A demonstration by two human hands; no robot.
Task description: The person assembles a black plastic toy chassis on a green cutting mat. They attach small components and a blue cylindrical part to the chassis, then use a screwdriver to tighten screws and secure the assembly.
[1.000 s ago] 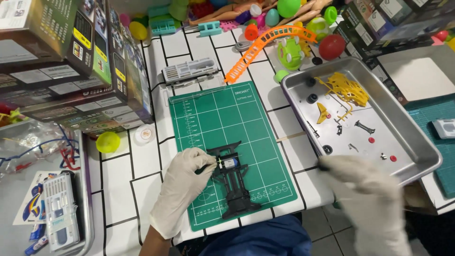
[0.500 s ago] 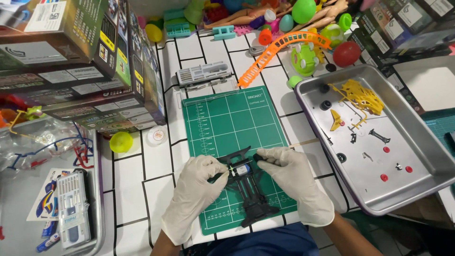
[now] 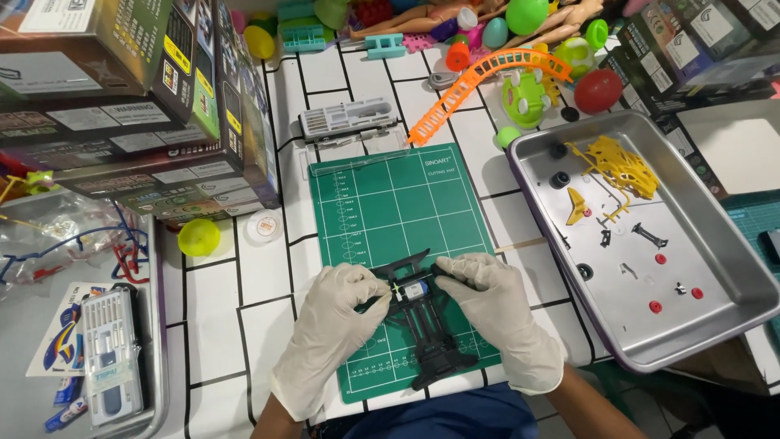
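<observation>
Two hands in thin white gloves meet over a black toy car frame (image 3: 426,329) that lies on a green cutting mat (image 3: 398,219). The left hand (image 3: 329,329) pinches the frame's left side with curled fingers. The right hand (image 3: 496,313) pinches the right side the same way. Between the fingertips sits a small silver and blue motor (image 3: 413,289), set in the frame. The mat lies on a white surface (image 3: 219,317) with black lines like tiles.

To the right, just beside the mat, stands a shiny metal tray (image 3: 731,268). It holds a yellow plastic part (image 3: 621,167), small black wheels, red dots and tiny dark bits. Those bits are too small to tell apart. Above the mat lies a grey tool case (image 3: 345,119), then an orange toy track (image 3: 479,85) bent in a curve. Behind that is a heap of bright toys, with a red ball (image 3: 599,89) and green ones.

On the left rise stacked cardboard boxes (image 3: 122,106), dark with green and yellow sides and white labels. Near them lie a yellow-green cap (image 3: 199,237) and a small white round lid (image 3: 262,226). Far left, another tray holds a clear bag with red and blue wires (image 3: 73,244) and a grey bit set (image 3: 112,358) on a bright sticker sheet.

More dark boxes at the top right are cut off by the edge. The person's arms are cut off at the bottom.
</observation>
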